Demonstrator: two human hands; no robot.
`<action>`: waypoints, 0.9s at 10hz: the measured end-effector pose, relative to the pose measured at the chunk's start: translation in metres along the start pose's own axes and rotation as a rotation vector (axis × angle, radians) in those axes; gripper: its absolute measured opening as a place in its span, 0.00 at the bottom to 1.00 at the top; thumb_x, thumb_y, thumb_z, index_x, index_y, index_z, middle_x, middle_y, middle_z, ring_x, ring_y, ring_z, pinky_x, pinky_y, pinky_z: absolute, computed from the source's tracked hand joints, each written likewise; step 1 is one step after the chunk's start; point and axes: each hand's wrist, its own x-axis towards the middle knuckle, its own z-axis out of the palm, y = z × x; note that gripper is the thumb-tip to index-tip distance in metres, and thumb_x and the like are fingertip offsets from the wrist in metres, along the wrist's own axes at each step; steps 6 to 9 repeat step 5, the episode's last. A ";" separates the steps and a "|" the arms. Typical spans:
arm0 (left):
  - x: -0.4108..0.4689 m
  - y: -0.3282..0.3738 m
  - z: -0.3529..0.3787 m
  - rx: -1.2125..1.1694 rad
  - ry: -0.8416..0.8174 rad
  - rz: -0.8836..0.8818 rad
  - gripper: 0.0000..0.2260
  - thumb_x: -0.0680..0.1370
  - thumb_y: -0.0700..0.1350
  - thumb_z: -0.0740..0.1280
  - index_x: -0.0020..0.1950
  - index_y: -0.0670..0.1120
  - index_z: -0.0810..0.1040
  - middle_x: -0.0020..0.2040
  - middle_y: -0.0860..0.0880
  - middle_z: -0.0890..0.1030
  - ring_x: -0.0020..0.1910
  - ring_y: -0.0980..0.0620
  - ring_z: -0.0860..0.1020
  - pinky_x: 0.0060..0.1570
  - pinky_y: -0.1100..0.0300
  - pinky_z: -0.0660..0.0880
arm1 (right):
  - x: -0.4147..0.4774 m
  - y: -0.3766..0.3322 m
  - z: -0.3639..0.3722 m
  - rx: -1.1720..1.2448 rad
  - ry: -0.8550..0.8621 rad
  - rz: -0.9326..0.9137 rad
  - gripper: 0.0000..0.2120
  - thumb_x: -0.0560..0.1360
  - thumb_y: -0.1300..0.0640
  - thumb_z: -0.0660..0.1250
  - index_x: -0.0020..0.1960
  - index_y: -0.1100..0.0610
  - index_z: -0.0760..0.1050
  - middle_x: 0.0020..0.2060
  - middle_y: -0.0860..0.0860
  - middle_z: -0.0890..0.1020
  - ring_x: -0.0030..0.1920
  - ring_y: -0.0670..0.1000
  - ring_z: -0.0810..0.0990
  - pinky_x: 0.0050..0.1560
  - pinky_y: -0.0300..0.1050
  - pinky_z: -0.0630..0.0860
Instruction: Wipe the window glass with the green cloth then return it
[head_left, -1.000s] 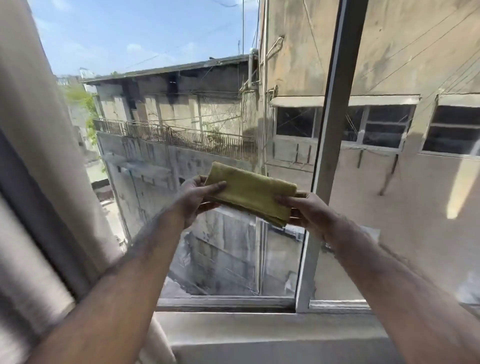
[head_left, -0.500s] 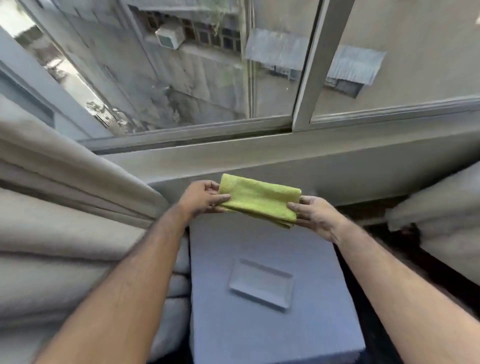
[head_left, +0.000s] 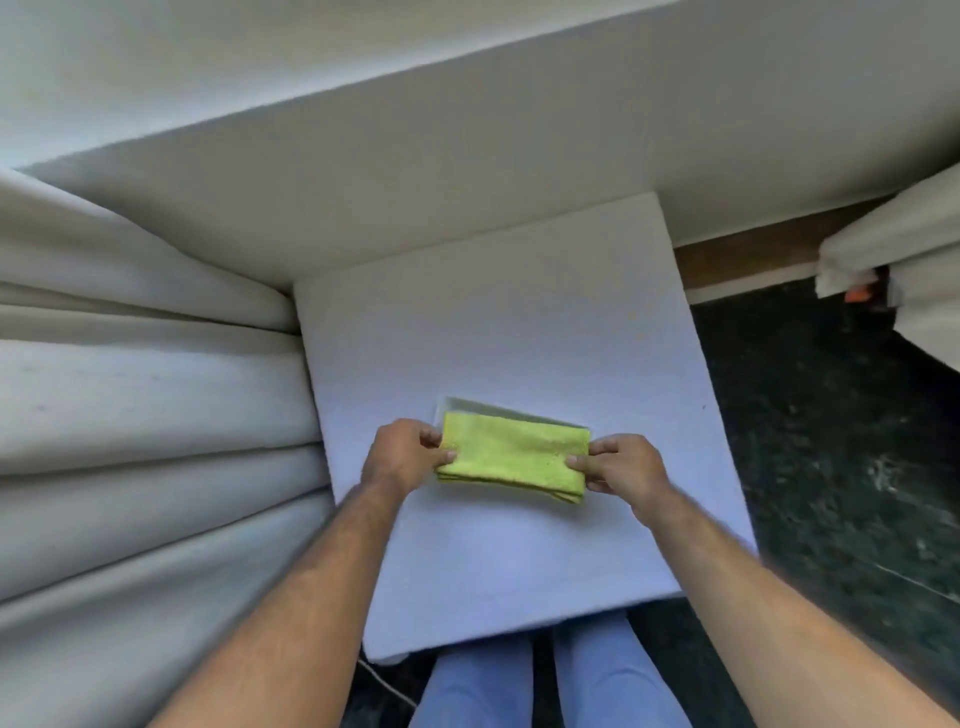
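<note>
The curtains (head_left: 145, 395) fill the left side of the frame in heavy folds, with a second, smaller piece (head_left: 904, 270) at the upper right edge; both hang clear of the work spot, so that makes two curtain pieces in view. One white table (head_left: 519, 322) sits in the centre, pushed up against the wall below the sill, likely so the cloth's resting place is within reach of the window. The dark floor (head_left: 831, 441) shows to the right and below it. Two legs in blue trousers (head_left: 524, 686) stand at the bottom centre, close to the table's near edge.

One shallow tray (head_left: 457, 404) lies on the table just below the middle of the frame, mostly covered; only its far rim shows. One green cloth (head_left: 511, 454), folded into a neat rectangle, is over that tray, though I cannot tell whether it already rests on it or is a little above. The left hand (head_left: 402, 457) pinches the cloth's left end and the right hand (head_left: 621, 465) pinches its right end, thumbs on top, fingers curled under. Held by both ends, the fold stays flat and square to the tray, which suits setting it down; I judge this to be the return step, nearly done
</note>
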 end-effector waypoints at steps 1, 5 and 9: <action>0.011 -0.009 0.023 0.040 0.068 0.001 0.09 0.74 0.48 0.79 0.49 0.45 0.87 0.46 0.46 0.87 0.50 0.45 0.84 0.54 0.52 0.81 | 0.020 0.015 0.017 -0.028 0.141 0.008 0.15 0.70 0.61 0.83 0.49 0.68 0.84 0.50 0.64 0.88 0.51 0.64 0.89 0.58 0.60 0.86; -0.026 0.047 -0.034 0.385 0.344 0.390 0.30 0.82 0.55 0.67 0.79 0.41 0.66 0.78 0.43 0.70 0.77 0.41 0.68 0.76 0.46 0.69 | -0.032 -0.088 0.006 -1.134 0.394 -0.740 0.33 0.81 0.37 0.66 0.76 0.58 0.68 0.74 0.58 0.74 0.78 0.59 0.69 0.75 0.56 0.71; -0.026 0.047 -0.034 0.385 0.344 0.390 0.30 0.82 0.55 0.67 0.79 0.41 0.66 0.78 0.43 0.70 0.77 0.41 0.68 0.76 0.46 0.69 | -0.032 -0.088 0.006 -1.134 0.394 -0.740 0.33 0.81 0.37 0.66 0.76 0.58 0.68 0.74 0.58 0.74 0.78 0.59 0.69 0.75 0.56 0.71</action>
